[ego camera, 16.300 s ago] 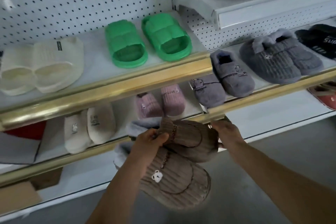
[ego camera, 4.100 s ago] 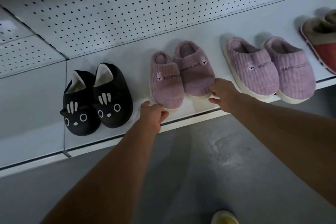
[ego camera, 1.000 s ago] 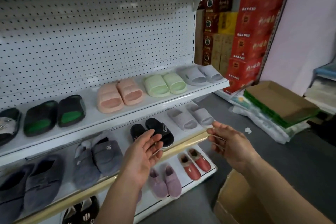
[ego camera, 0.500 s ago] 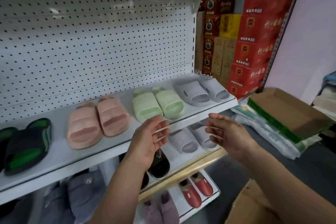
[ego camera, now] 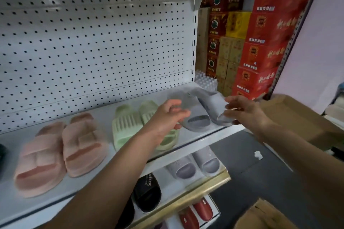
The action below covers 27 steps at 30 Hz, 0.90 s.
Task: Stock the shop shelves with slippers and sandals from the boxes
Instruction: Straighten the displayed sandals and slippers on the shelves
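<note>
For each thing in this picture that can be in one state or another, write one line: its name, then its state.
left hand: fingers loosely curled at the grey slides, grip unclear
right hand: touching the right grey slide, grip unclear
grey slides: on the shelf's right end, blurred
green slides: flat, side by side
pink slides: flat, side by side
cardboard box: open

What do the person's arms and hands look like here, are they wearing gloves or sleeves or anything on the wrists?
Both arms are bare right up to the frame's bottom edge: no sleeves show. The left hand and right hand wear no gloves, and no watch, bracelet or ring is visible on either wrist or on the fingers, though motion blur smears the fingertips, so a thin ring could be missed.
</note>
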{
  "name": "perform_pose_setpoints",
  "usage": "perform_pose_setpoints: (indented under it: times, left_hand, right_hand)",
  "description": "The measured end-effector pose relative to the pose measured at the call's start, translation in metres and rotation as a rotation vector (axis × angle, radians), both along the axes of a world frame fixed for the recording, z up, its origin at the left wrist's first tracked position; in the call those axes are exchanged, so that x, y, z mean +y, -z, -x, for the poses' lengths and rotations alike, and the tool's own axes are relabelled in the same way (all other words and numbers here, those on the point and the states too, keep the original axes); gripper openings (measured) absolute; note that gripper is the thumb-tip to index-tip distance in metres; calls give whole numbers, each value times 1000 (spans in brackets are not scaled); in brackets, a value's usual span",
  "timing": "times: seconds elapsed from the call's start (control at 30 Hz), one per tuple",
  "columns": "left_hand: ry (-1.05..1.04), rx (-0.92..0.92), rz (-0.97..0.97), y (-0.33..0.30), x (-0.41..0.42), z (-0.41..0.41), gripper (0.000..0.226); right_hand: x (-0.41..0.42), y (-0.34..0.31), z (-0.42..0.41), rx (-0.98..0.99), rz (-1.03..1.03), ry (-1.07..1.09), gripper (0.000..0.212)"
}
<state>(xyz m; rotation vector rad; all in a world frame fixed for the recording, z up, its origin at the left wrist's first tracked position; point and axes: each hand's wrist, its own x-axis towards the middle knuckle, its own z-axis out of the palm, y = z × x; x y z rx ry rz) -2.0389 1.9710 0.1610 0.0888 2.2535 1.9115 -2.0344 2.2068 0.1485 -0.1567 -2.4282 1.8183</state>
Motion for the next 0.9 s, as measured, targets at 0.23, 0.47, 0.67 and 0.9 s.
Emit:
perform_pose_setpoints:
  times: [0.23, 0.47, 0.67, 0.9]
  left_hand:
    - [18, 117, 403, 16, 36, 53, 90]
    - [84, 98, 867, 41, 63, 94, 123]
    - [113, 62, 917, 48, 61, 104, 133]
    - [170, 67, 933, 51, 65, 101, 140]
  right_hand:
    - [67, 3, 75, -26, -411, -234, 78]
    - [73, 41, 124, 11, -640, -494, 114]
    - [71, 54, 148, 110, -724, -528, 115]
    - [66, 55, 167, 151, -669, -505, 109]
